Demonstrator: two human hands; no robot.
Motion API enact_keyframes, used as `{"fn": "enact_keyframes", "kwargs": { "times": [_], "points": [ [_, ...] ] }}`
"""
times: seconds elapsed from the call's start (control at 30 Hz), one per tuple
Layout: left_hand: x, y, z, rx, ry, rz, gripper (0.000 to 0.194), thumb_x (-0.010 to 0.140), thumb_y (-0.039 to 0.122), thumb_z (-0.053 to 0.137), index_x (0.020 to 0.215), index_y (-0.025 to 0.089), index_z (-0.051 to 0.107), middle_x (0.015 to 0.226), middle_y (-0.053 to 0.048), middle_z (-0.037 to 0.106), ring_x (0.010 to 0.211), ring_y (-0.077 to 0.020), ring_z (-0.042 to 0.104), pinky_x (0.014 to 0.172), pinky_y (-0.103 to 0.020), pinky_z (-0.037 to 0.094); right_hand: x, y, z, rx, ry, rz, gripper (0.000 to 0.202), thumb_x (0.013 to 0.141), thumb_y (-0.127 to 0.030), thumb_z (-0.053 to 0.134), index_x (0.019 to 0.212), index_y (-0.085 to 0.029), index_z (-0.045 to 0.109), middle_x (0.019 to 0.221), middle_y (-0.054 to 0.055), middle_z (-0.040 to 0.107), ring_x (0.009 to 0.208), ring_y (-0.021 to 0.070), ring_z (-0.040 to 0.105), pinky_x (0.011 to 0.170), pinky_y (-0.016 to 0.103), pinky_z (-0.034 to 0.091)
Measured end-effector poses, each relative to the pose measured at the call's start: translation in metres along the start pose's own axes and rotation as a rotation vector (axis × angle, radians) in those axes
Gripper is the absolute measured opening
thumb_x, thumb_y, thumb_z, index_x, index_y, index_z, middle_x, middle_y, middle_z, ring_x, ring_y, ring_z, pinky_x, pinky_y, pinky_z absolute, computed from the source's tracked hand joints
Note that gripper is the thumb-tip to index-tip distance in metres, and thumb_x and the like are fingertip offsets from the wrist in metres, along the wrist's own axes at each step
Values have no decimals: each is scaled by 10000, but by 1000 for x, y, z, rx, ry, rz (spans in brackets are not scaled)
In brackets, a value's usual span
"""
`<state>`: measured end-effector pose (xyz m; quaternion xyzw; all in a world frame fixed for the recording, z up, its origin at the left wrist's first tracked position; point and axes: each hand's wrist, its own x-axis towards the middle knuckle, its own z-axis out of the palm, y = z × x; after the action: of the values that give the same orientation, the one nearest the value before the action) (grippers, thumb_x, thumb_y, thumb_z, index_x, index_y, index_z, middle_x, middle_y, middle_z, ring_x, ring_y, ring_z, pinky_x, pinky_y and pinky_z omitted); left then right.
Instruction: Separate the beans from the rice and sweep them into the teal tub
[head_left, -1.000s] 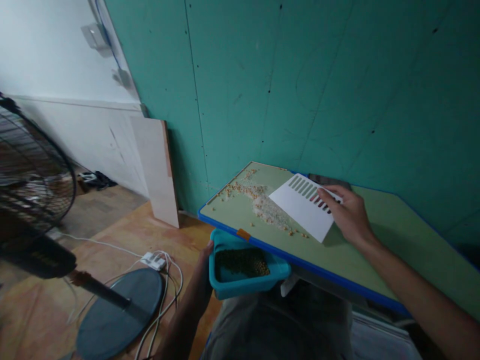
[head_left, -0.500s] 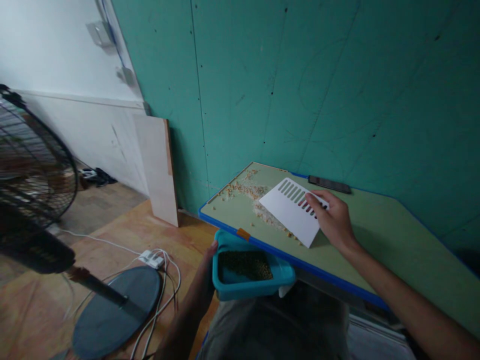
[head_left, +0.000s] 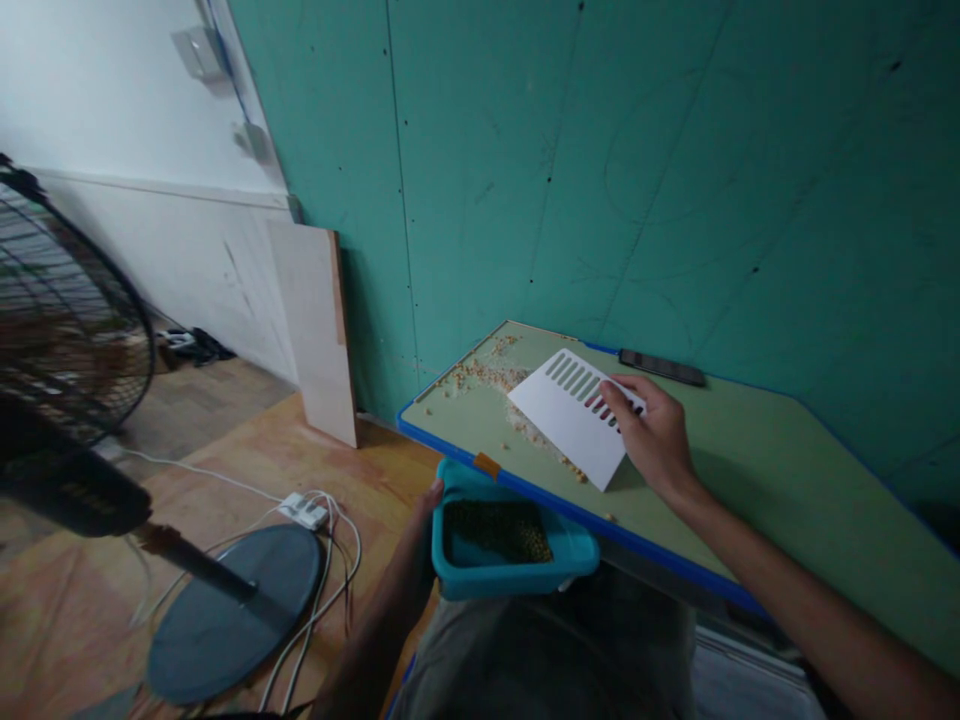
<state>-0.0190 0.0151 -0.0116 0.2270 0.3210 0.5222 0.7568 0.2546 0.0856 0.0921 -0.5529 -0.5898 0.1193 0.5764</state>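
My right hand (head_left: 654, 432) is closed on a white slotted card (head_left: 562, 420), its thumb across the row of slots. The card leans with its lower edge on the pale green tabletop (head_left: 750, 450). Scattered yellow kernels and white grains (head_left: 487, 376) lie on the table's left part, along and beyond the card. Under the front edge, my left hand (head_left: 426, 530) grips the left side of a turquoise plastic tub (head_left: 517, 580). Dark green and yellowish small grains (head_left: 499, 530) lie inside it. Most of the left fingers are hidden by the tub.
A dark phone-like bar (head_left: 662, 367) lies at the table's back edge by the green wall (head_left: 487, 150). On the left stand a fan (head_left: 67, 330) and its round base (head_left: 232, 610). Cables run from a white power strip (head_left: 304, 510). A board (head_left: 315, 335) leans against the wall.
The card in my right hand has shifted slightly to the left across the table. The tub has moved a little right in the picture. Both hands keep their hold.
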Motion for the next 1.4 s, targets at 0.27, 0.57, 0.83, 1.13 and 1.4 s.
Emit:
{"fn": "enact_keyframes", "kwargs": {
  "times": [0.27, 0.57, 0.83, 1.13, 1.4],
  "points": [
    [-6, -9, 15, -32, -82, -46, 692, 917, 557, 609, 1488, 175, 526, 1293, -125, 746, 1268, -361, 643, 1179, -518, 376, -5, -8, 3, 8, -38, -26, 350, 877, -532, 668, 978, -200, 713, 819, 56, 738, 697, 211, 678, 634, 324, 523],
    [-5, -4, 15, 1, -7, -62, 610, 916, 532, 617, 1402, 162, 619, 1231, -103, 777, 1289, -347, 629, 1188, -471, 375, 2, -10, -28, -2, 41, 20, 287, 836, -486, 721, 938, -218, 735, 795, 50, 738, 657, 200, 668, 594, 316, 521],
    [0, -8, 11, -21, -8, -56, 612, 907, 526, 632, 1390, 150, 627, 1200, -98, 790, 1255, -343, 655, 1166, -462, 409, -35, -7, -53, -75, 79, 98, 296, 848, -520, 705, 942, -240, 723, 756, 47, 727, 633, 212, 671, 554, 320, 521],
    [-7, -9, 18, -34, -23, -70, 643, 925, 512, 612, 1463, 165, 558, 1266, -112, 760, 1262, -354, 648, 1184, -492, 380, -40, -24, -12, -46, -22, 44, 313, 889, -526, 655, 972, -231, 717, 814, 54, 746, 673, 219, 683, 587, 326, 527],
    [-7, -7, 20, -60, -33, -77, 670, 907, 547, 621, 1458, 170, 566, 1304, -123, 739, 1244, -373, 658, 1178, -515, 382, -22, -37, 3, 16, -53, -33, 283, 891, -499, 665, 973, -234, 721, 826, 46, 738, 682, 201, 674, 614, 323, 530]
  ]
}}
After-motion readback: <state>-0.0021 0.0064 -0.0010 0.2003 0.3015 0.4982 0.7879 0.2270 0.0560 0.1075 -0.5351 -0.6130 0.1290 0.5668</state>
